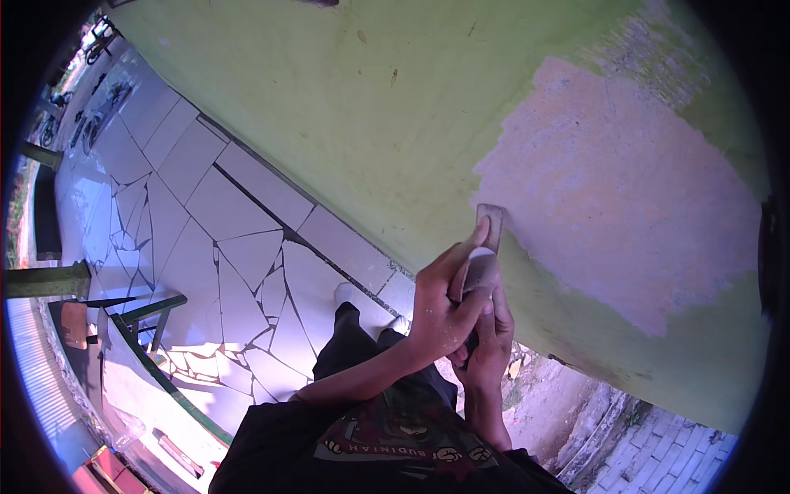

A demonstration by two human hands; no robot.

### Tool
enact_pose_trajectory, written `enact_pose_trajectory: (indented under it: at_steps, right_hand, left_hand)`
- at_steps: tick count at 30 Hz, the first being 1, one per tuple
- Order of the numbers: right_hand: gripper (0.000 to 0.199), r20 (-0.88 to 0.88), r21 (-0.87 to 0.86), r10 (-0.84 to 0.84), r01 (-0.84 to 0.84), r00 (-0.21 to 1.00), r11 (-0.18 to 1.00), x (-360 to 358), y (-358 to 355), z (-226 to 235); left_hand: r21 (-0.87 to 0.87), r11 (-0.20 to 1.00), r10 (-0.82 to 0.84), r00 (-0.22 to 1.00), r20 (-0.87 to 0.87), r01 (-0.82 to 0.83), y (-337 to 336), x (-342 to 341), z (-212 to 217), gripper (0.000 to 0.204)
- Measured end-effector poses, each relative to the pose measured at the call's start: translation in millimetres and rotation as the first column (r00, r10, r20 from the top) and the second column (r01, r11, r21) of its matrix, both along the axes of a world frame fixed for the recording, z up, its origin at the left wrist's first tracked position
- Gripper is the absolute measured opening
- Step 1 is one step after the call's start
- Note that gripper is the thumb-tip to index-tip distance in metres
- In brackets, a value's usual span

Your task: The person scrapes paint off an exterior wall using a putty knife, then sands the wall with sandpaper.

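Observation:
Both hands are together at the edge of a bare pinkish patch [609,189] on a green painted wall [329,99]. My left hand [439,300] is closed around a flat scraper [490,216], its fingers reaching up along it. Close below, my right hand [490,342] is wrapped around the lower part of the same tool. The pale tip meets the wall at the patch's lower left border. A rounded greyish piece [480,270] shows between the hands; whether it belongs to the scraper I cannot tell. The fingers hide most of the handle.
A broken-tile floor [197,206] runs along the wall's foot, beneath my feet. At the left stand a green-edged bench [156,309] and a green post [45,281]. Bicycles [99,115] are far left. Rough ground and pale paving [658,453] lie below right.

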State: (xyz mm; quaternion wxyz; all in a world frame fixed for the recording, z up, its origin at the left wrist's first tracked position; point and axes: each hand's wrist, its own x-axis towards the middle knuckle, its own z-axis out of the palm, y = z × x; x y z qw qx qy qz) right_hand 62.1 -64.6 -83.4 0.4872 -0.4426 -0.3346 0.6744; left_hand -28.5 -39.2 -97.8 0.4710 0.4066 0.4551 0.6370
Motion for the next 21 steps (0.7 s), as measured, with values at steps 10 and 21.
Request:
enact_pose_trajectory:
  at_steps: [10, 21]
  right_hand:
    - [0.047, 0.079, 0.040, -0.006, 0.003, 0.997, 0.999, -6, 7, 2]
    - [0.049, 0.008, 0.059, 0.069, -0.069, 0.998, 0.996, -19, 14, 9]
  left_hand:
    - [0.017, 1.000, 0.001, 0.999, -0.042, 0.000, 5, -8, 3, 0.056]
    - [-0.110, 0.994, -0.006, 0.998, 0.056, 0.012, 10, -24, 18, 0.058]
